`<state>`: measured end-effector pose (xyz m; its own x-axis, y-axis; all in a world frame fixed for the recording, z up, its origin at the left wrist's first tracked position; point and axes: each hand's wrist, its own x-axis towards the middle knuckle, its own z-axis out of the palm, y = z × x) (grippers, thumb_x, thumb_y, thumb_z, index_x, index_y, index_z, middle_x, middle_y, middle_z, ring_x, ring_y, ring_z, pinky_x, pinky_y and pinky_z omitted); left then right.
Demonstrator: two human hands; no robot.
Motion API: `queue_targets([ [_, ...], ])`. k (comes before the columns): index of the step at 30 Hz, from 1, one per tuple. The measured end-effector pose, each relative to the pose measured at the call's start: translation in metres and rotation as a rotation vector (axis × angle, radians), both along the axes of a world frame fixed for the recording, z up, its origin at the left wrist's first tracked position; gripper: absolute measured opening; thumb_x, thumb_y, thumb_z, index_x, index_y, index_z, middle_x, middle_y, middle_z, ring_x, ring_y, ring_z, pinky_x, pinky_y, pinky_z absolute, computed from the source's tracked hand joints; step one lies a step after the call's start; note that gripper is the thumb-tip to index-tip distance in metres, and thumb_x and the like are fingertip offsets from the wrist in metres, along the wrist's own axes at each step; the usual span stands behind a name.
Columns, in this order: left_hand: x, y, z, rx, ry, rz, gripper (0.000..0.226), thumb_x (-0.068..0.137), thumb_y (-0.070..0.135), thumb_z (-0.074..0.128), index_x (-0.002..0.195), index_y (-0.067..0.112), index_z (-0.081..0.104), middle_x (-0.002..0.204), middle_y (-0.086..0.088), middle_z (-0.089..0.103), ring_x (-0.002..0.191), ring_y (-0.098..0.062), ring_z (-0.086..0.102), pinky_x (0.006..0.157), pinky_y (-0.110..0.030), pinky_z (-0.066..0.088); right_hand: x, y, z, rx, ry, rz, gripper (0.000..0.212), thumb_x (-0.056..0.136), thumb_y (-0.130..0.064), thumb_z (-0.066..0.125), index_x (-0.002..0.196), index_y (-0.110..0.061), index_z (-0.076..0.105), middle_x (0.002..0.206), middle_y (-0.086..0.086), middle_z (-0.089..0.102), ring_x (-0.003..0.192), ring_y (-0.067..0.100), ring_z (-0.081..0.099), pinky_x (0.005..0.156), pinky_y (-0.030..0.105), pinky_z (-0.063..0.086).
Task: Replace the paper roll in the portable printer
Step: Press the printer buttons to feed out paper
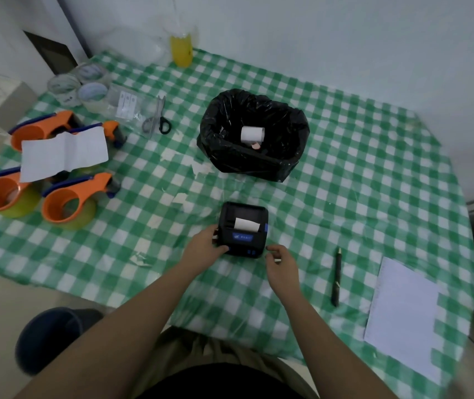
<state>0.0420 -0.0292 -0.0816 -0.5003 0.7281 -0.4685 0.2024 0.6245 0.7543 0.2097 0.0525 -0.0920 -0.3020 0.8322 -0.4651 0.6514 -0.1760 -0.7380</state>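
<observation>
Steadying the portable printer on the checked surface, the left hand gripped its left edge while the right hand hovered just off its right front corner.

The printer sat near the front middle of the surface, with a white strip of paper showing at its top. The left hand's fingers were closed around the printer's side; the right hand's fingers were loosely curled and apart from it, holding nothing. Behind the printer stood a bin lined with a black bag, and a white paper roll lay inside it. A pen and a white sheet lay to the right; orange tape dispensers and scissors lay to the left.
</observation>
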Motion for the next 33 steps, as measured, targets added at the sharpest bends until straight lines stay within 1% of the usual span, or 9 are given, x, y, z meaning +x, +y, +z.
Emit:
queue_targets([
  [5, 0.001, 0.000, -0.004, 0.009, 0.067, 0.001, 0.047, 0.074, 0.007, 0.072, 0.119, 0.007, 0.056, 0.117, -0.016, 0.066, 0.104, -0.030, 0.065, 0.091, -0.043, 0.053, 0.002, 0.002, -0.001, -0.007, -0.003, 0.014, 0.024, 0.093, -0.012, 0.046, 0.113, -0.010, 0.057, 0.094, 0.003, 0.056, 0.056, 0.012, 0.048, 0.049, 0.024, 0.038],
  [8, 0.003, 0.000, -0.004, 0.016, 0.099, -0.019, 0.045, 0.076, 0.008, 0.070, 0.120, 0.009, 0.057, 0.116, -0.016, 0.067, 0.105, -0.030, 0.064, 0.091, -0.040, 0.053, 0.003, 0.003, -0.004, -0.002, 0.001, 0.029, 0.024, 0.093, -0.011, 0.046, 0.114, -0.010, 0.057, 0.095, 0.003, 0.055, 0.059, 0.010, 0.048, 0.050, 0.024, 0.039],
  [14, 0.006, -0.001, -0.005, 0.005, 0.158, -0.064, 0.043, 0.080, 0.011, 0.067, 0.121, 0.012, 0.057, 0.117, -0.014, 0.068, 0.105, -0.029, 0.064, 0.088, -0.035, 0.050, 0.004, 0.009, -0.007, 0.015, 0.009, 0.054, 0.025, 0.092, -0.010, 0.046, 0.115, -0.009, 0.057, 0.095, 0.003, 0.055, 0.059, 0.008, 0.047, 0.049, 0.022, 0.038],
  [17, 0.006, 0.000, -0.007, -0.009, 0.177, -0.071, 0.041, 0.080, 0.012, 0.067, 0.120, 0.012, 0.057, 0.116, -0.014, 0.068, 0.104, -0.028, 0.064, 0.087, -0.035, 0.050, 0.004, 0.012, -0.009, 0.019, 0.016, 0.067, 0.024, 0.092, -0.009, 0.046, 0.114, -0.009, 0.057, 0.091, 0.001, 0.055, 0.058, 0.009, 0.047, 0.049, 0.023, 0.038],
  [20, 0.005, 0.000, -0.007, -0.025, 0.193, -0.088, 0.042, 0.079, 0.014, 0.067, 0.120, 0.013, 0.057, 0.114, -0.014, 0.069, 0.104, -0.028, 0.064, 0.087, -0.037, 0.052, 0.004, 0.012, -0.011, 0.024, 0.014, 0.095, 0.025, 0.092, -0.010, 0.046, 0.115, -0.008, 0.057, 0.095, 0.003, 0.056, 0.060, 0.008, 0.048, 0.050, 0.022, 0.038],
  [23, 0.005, 0.000, -0.007, -0.037, 0.188, -0.091, 0.041, 0.079, 0.015, 0.067, 0.120, 0.014, 0.057, 0.113, -0.014, 0.069, 0.102, -0.028, 0.065, 0.087, -0.038, 0.053, 0.004, 0.012, -0.010, 0.026, 0.021, 0.109, 0.025, 0.092, -0.009, 0.047, 0.114, -0.007, 0.057, 0.095, 0.004, 0.057, 0.061, 0.007, 0.048, 0.051, 0.022, 0.039],
  [27, 0.005, 0.001, -0.008, -0.057, 0.195, -0.093, 0.040, 0.080, 0.015, 0.067, 0.118, 0.013, 0.058, 0.110, -0.014, 0.070, 0.098, -0.028, 0.065, 0.083, -0.036, 0.051, 0.004, 0.012, -0.005, 0.015, 0.021, 0.123, 0.025, 0.092, -0.010, 0.046, 0.114, -0.008, 0.057, 0.095, 0.003, 0.057, 0.060, 0.007, 0.048, 0.051, 0.021, 0.039],
  [29, 0.005, 0.001, -0.009, -0.060, 0.196, -0.099, 0.039, 0.080, 0.016, 0.067, 0.118, 0.013, 0.058, 0.109, -0.014, 0.070, 0.097, -0.028, 0.065, 0.081, -0.035, 0.051, 0.005, 0.014, -0.004, 0.005, 0.025, 0.128, 0.025, 0.092, -0.010, 0.045, 0.115, -0.010, 0.056, 0.093, 0.001, 0.056, 0.060, 0.008, 0.048, 0.051, 0.021, 0.040],
  [33, 0.005, 0.002, -0.011, -0.069, 0.207, -0.101, 0.038, 0.080, 0.017, 0.068, 0.116, 0.012, 0.059, 0.107, -0.015, 0.071, 0.095, -0.029, 0.066, 0.082, -0.037, 0.053, 0.005, 0.015, -0.002, 0.003, 0.038, 0.128, 0.025, 0.093, -0.009, 0.045, 0.115, -0.009, 0.056, 0.081, -0.006, 0.052, 0.057, 0.010, 0.046, 0.051, 0.023, 0.039],
])
